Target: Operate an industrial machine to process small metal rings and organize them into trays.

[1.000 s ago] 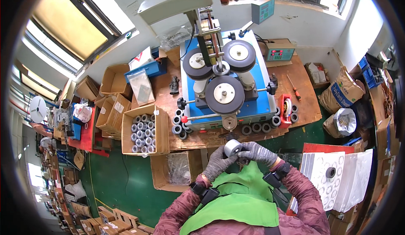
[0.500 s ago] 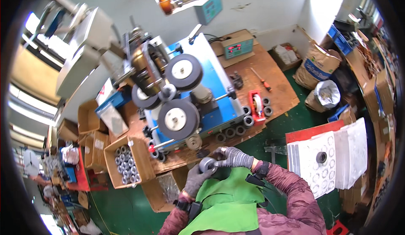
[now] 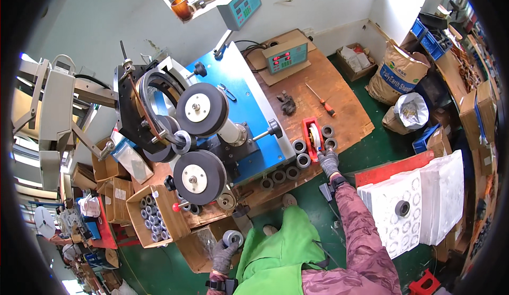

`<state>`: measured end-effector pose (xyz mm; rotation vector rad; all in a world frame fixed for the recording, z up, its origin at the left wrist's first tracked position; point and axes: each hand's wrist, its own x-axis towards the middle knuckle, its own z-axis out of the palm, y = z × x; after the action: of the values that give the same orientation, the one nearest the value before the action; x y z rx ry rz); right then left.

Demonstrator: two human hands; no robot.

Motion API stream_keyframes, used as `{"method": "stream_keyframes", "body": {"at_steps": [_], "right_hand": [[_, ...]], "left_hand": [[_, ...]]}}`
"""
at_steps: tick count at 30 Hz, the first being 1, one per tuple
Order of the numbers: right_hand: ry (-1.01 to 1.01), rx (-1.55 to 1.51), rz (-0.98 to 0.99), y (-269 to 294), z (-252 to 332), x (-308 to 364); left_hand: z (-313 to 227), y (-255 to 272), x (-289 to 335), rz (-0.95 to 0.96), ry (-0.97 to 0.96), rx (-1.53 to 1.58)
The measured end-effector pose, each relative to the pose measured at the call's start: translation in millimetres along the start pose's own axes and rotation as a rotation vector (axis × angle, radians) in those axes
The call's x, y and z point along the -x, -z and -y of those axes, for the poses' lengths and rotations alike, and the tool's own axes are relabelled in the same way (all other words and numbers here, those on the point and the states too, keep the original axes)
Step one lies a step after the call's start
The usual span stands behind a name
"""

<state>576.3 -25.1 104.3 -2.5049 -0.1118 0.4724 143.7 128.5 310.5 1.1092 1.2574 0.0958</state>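
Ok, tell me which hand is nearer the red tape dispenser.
Right. The right hand is at the near end of the red tape dispenser; the left hand is well off to its left.

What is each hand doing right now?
Left hand: closed, holding a grey ring.
Right hand: by the red dispenser; open or closed, I can't tell.

Grey cylindrical ring (image 3: pixel 233 237): bore visible, held in left fingers (image 3: pixel 219 249). Red tape dispenser (image 3: pixel 307 137) with white roll (image 3: pixel 315 135): on brown desk (image 3: pixel 344 101).

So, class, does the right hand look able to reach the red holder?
Probably yes: the right hand is at the near end of the red holder, with nothing visibly between them.
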Motion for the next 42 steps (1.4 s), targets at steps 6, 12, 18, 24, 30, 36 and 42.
{"method": "stream_keyframes", "body": {"at_steps": [6,12,18,24,30,36,42], "right_hand": [[-0.043,-0.204,-0.042,-1,2,-2],[-0.049,-0.385,0.012,-12,-32,19],[-0.217,-0.601,-0.006,-39,-57,10],[-0.339,-0.657,0.050,-38,-44,10],[-0.167,-0.661,0.005,-30,-59,13],[-0.445,-0.656,0.177,-23,-37,22],[-0.029,-0.485,0.373,-62,-118,38]], "left_hand": [[-8,-15,-5,0.011,0.014,0.047],[-18,-24,-8,0.021,0.006,0.030],[-21,-31,-13,0.029,0.002,0.024],[-17,-30,-15,0.030,0.004,0.044],[-15,-29,-19,0.038,0.021,0.032],[-14,-32,-16,0.021,0.038,0.033],[-31,-53,-16,0.084,-0.012,-0.087]]}}
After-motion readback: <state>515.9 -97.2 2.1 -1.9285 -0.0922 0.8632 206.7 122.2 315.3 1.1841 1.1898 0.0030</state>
